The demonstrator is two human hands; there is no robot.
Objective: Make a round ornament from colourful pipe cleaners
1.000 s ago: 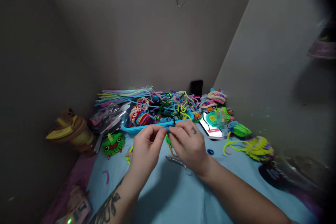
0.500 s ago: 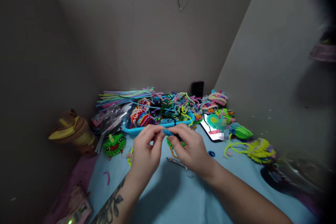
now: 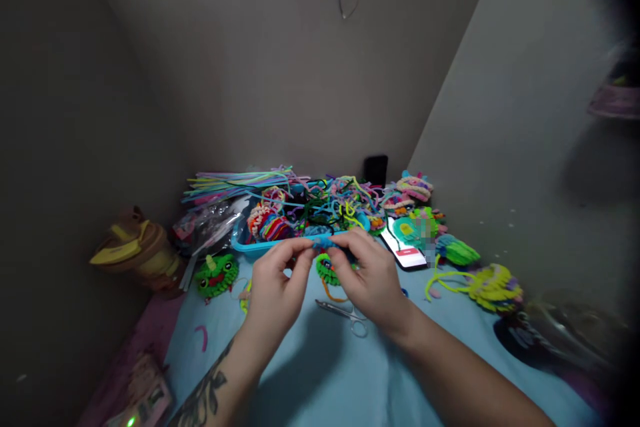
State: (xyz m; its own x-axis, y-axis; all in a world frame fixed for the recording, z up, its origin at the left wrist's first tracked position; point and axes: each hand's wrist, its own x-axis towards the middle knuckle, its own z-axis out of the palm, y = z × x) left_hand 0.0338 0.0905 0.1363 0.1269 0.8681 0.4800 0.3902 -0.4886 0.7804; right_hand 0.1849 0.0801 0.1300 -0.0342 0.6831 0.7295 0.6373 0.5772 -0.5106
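Note:
Between both hands, above the middle of the table, is a small coiled piece of blue pipe cleaner (image 3: 323, 243). My left hand (image 3: 280, 281) pinches its left end with thumb and forefinger. The right end is pinched the same way by my right hand (image 3: 369, 279). Just behind the fingers lies a green fuzzy figure (image 3: 326, 271) with an orange strand, partly hidden. Below my right hand rest small metal scissors (image 3: 344, 311), one finger loop showing. A green frog-like figure (image 3: 217, 275) with a red mouth sits left of my left hand.
A blue tray (image 3: 257, 249) holds tangled pipe cleaners and striped pieces. Loose pipe cleaners (image 3: 235, 185) lie behind it. At right are a lit phone (image 3: 406, 255), a yellow-green fuzzy piece (image 3: 495, 288) and a dark-lidded container (image 3: 530, 340). A brown-yellow pot (image 3: 145, 250) stands at left.
The blue pipe cleaner piece is slightly higher and shows more between the fingertips. My right hand has shifted a little, uncovering more of the green figure and covering most of a blue disc.

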